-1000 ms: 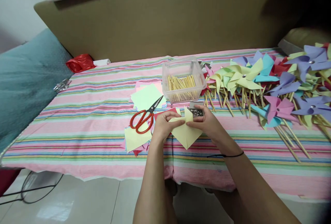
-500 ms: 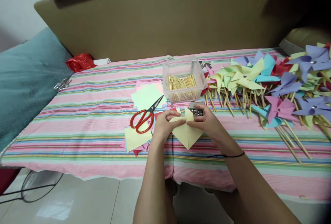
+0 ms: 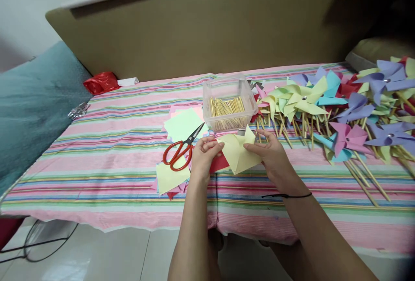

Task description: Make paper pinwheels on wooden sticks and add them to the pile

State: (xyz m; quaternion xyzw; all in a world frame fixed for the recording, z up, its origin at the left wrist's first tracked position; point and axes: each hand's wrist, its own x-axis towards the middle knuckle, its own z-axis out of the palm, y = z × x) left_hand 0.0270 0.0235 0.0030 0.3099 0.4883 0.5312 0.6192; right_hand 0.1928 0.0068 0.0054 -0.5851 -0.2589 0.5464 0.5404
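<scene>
A pale yellow paper square (image 3: 239, 153), cut in from its corners, is held up between both hands. My left hand (image 3: 204, 153) pinches its left side with thumb and fingers. On the opposite side, my right hand (image 3: 270, 149) grips the paper with thumb and fingers. Red paper (image 3: 218, 163) lies beneath it, partly covered. Just left of my left hand rest scissors with red handles (image 3: 178, 153), on top of loose paper sheets. Behind the yellow paper, the small box of metal fasteners is mostly hidden.
A clear plastic box (image 3: 230, 103) of short wooden sticks stands beyond my hands. Many finished paper pinwheels (image 3: 304, 98) lie heaped to the right. Green and pink paper sheets (image 3: 183, 125) and a yellow-topped paper pile (image 3: 171, 175) sit left. A red bag (image 3: 101, 83) lies far left.
The yellow paper has turned and shifted slightly right and up. My hands have moved apart, toward its outer corners, uncovering more of the red paper below.
</scene>
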